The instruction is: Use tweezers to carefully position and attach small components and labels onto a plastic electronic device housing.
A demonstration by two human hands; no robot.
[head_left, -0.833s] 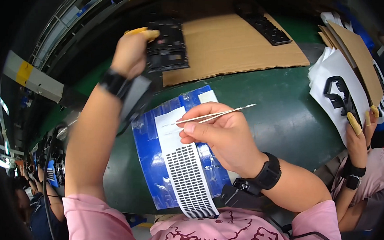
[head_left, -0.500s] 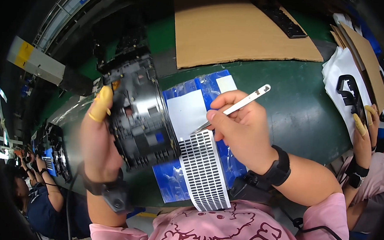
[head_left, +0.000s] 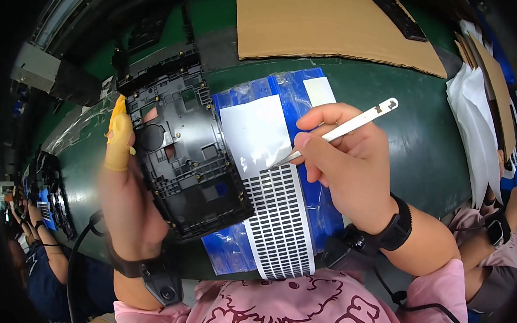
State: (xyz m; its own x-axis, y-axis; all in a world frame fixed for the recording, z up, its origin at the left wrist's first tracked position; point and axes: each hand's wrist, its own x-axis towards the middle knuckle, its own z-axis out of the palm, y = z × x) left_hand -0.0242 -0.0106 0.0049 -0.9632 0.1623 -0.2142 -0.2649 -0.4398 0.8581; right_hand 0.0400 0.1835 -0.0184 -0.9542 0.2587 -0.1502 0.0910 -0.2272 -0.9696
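My left hand [head_left: 134, 184], with yellow finger cots on it, grips a black plastic housing [head_left: 176, 169] by its left side; skin shows through openings in the part. My right hand [head_left: 352, 160] is closed on white-handled tweezers [head_left: 360, 118]. Their metal tips reach the upper rows of a sheet of small black stickers [head_left: 281, 221], just below its blank white upper portion [head_left: 254, 132]. The sticker sheet lies over a blue plastic-wrapped pad [head_left: 230, 256] on the table. The housing's right edge overlaps the sheet's left side.
Brown cardboard [head_left: 335, 28] covers the far side of the green table [head_left: 410, 169], with a black part [head_left: 403, 20] on it. White sheets and cardboard [head_left: 477, 120] stand at the right beside another person's arm [head_left: 488, 238]. More black parts [head_left: 52, 191] lie at the left, near another worker.
The housing has turned so its inner face shows more plainly. My right hand and the tweezers have shifted right, with the tips still at the sheet's upper rows.
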